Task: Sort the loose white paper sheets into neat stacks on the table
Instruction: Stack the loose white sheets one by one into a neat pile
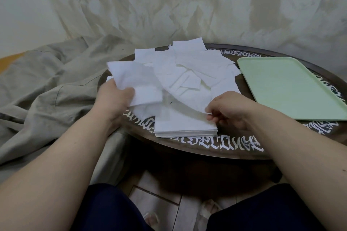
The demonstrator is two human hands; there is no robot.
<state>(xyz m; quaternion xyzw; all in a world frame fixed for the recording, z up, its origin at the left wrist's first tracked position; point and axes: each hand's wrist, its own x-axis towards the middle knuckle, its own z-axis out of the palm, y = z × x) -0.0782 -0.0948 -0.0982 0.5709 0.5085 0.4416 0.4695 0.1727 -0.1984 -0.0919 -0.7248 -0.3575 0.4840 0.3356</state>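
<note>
A round dark table (234, 153), its rim lettered in white, is seen beneath both hands, with a crumpled beige cloth (47, 84) spread outward of the left hand. A pale green tray (293, 88) is laid on the table, beyond and outward of the right hand and apart from its fingers. A loose heap of white paper sheets (191, 69) is spread on the table just beyond both sets of fingers, the sheets overlapping at varied angles. A neat stack of sheets (185, 125) is seen on the near part of the table, between the two hands, its right corner just beside the right fingers. One sheet (135, 78) is gripped by the left hand (112, 101), the thumb curled over its near edge and the remaining fingers hidden beneath it; the sheet is raised above the heap. The corner of a curved sheet (189, 99), arched over the stack, is pinched between thumb and forefinger of the right hand (229, 108), the other fingers being curled below.
</note>
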